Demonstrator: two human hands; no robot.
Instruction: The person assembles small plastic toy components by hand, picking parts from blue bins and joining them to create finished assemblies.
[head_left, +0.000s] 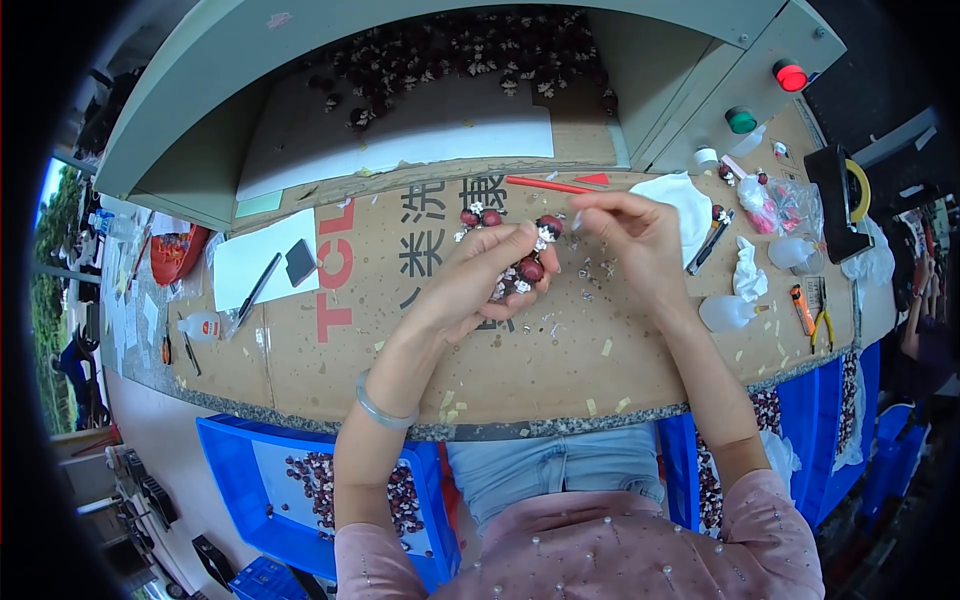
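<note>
My left hand (478,278) is closed around several small figurines with dark red round heads and white bodies. One figurine (548,230) stands up at the thumb and fingertips, its head uppermost; another figurine (530,270) rests lower, against the fingers. Just to the right, my right hand (640,240) is pinched, apart from the figurines. A tiny pale thing (576,221) shows at its fingertips, too small to name. Beyond my left hand, a few more figurines (482,216) lie on the cardboard sheet (540,370).
A cabinet with many figurines (460,55) opens at the back. Plastic bottles (728,313), pliers (822,318), a cutter (802,308) and a tape dispenser (836,205) stand or lie right. White paper (235,262) lies left. Below the edge are blue bins (240,470) with figurines.
</note>
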